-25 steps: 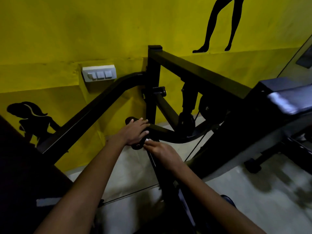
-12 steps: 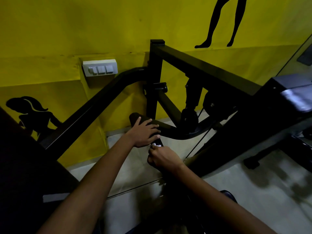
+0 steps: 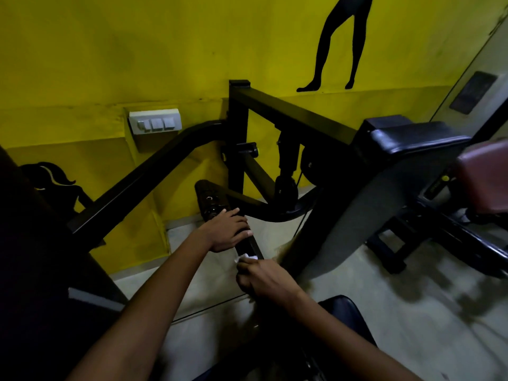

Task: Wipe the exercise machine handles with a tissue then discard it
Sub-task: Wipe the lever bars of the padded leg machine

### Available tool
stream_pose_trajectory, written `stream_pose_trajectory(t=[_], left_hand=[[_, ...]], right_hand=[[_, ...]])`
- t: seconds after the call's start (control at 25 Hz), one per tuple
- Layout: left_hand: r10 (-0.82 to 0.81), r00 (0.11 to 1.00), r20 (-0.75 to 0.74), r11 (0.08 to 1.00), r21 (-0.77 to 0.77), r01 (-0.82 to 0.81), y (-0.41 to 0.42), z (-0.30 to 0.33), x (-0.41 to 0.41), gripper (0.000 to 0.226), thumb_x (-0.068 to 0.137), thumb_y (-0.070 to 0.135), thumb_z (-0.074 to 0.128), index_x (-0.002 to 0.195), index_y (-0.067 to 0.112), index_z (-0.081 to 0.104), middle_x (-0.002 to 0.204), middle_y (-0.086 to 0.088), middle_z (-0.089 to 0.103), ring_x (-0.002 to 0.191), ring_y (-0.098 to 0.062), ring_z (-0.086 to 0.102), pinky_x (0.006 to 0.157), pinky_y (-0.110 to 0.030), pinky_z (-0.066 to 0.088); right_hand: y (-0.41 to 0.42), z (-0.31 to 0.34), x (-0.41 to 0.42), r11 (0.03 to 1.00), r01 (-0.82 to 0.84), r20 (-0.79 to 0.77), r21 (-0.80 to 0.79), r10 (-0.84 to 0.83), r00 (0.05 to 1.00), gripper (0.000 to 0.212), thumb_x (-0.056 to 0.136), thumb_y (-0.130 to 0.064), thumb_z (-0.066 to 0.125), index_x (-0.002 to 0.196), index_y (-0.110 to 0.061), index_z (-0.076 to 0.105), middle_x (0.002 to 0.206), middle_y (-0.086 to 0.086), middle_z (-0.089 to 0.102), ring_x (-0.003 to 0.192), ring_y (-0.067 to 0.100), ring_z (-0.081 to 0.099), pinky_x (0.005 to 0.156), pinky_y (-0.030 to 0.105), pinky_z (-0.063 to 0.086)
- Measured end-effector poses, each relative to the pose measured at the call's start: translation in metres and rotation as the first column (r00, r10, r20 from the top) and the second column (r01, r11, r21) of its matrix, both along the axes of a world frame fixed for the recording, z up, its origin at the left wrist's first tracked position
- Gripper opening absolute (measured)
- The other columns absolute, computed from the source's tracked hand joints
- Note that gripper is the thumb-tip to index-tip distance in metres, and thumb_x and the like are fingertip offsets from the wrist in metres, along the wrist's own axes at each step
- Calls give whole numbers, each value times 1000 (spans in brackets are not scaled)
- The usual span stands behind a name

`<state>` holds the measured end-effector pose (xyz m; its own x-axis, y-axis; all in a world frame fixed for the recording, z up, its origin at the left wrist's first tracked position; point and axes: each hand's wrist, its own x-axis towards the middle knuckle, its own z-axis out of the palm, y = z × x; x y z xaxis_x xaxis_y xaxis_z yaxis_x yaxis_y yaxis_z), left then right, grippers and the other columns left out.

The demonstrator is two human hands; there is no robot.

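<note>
A: What do you have behind you in this frame?

B: You face a yellow wall (image 3: 137,50) that fills the upper half. A black silhouette of legs (image 3: 341,42) stands at the upper right, and a long-haired silhouette figure (image 3: 52,185) sits at the left edge.

A: Anything mounted on it?

B: A white switch panel (image 3: 155,121), left of centre. At the lower right you see pale grey floor (image 3: 412,312) under dim light, with soft shadows across it.

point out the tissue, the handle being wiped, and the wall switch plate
tissue (image 3: 246,257): head view, white wad showing above the right hand's fingers.
handle (image 3: 210,199): head view, its upper dark end.
switch plate (image 3: 155,121): head view, middle of its white face.
</note>
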<state>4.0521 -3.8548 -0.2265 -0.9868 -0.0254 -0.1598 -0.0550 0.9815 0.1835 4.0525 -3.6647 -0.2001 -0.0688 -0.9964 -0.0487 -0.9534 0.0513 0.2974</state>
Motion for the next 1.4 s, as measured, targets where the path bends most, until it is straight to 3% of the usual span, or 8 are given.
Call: stream_pose_trajectory(t=[0.2, 0.36, 0.6, 0.76, 0.92, 1.08, 1.28, 1.4], left_hand=[[54, 998, 24, 999, 0, -54, 27, 8, 19, 56, 101, 47, 25, 147, 16, 32, 158, -3, 19, 148, -23, 1, 118, -44, 6], [69, 997, 37, 997, -46, -67, 36, 10, 28, 60, 100, 51, 23, 149, 17, 26, 159, -4, 14, 147, -23, 2, 119, -44, 8], [103, 994, 34, 994, -35, -102, 52, 12, 40, 64, 99, 52, 25, 150, 14, 23, 159, -5, 14, 147, -22, 4, 119, -42, 11], [123, 992, 36, 992, -40, -121, 73, 14, 51, 64, 99, 53, 26, 150, 13, 24, 159, -5, 15, 147, -22, 5, 119, -41, 12], [140, 990, 28, 989, -47, -139, 96, 16, 63, 63, 99, 52, 26, 149, 13, 26, 159, -5, 16, 147, -22, 5, 119, -43, 14], [118, 992, 35, 989, -90, -115, 112, 18, 73, 63, 99, 53, 23, 149, 14, 27, 158, -5, 19, 147, -22, 7, 119, -43, 16], [123, 991, 55, 987, -114, -116, 121, 21, 78, 76, 92, 63, 14, 149, 13, 25, 158, -5, 18, 147, -21, 8, 119, -41, 15], [110, 993, 50, 988, -116, -104, 120, 22, 79, 83, 86, 67, 10, 149, 15, 26, 158, -5, 18, 147, -21, 9, 119, -40, 15]], right_hand=[[37, 3, 15, 998, 66, 165, -3, -65, 984, 17, 82, -7, 59, 91, -3, 72, 103, 13, 67, 86, 25, 69, 56, 31, 57], [64, 6, 31, 998, 45, 153, -33, -39, 987, 29, 73, -23, 47, 55, -20, 69, 67, -10, 64, 65, 5, 66, 36, 15, 38], [85, 6, 44, 996, -40, 57, -78, 44, 997, 42, 77, -16, 36, 52, -19, 69, 63, -4, 66, 61, 8, 67, 40, 16, 45], [99, 2, 49, 992, -73, 73, -101, 81, 994, 43, 82, -8, 32, 59, -12, 68, 69, 3, 66, 72, 19, 70, 49, 24, 52], [112, 8, 59, 997, -83, 93, -11, 83, 992, 29, 92, -1, 40, 87, 4, 68, 96, 19, 67, 95, 36, 65, 73, 40, 56], [128, 15, 67, 993, -119, 81, -20, 120, 989, 20, 87, -3, 51, 93, -2, 70, 98, 14, 68, 93, 32, 67, 68, 37, 54], [143, 25, 74, 990, -138, 160, -41, 143, 977, 29, 92, 1, 39, 104, 6, 65, 113, 24, 62, 106, 41, 59, 83, 48, 52], [146, 32, 75, 989, -149, 183, -7, 148, 972, 26, 91, -1, 43, 103, 6, 64, 111, 24, 62, 100, 41, 61, 76, 47, 53]])
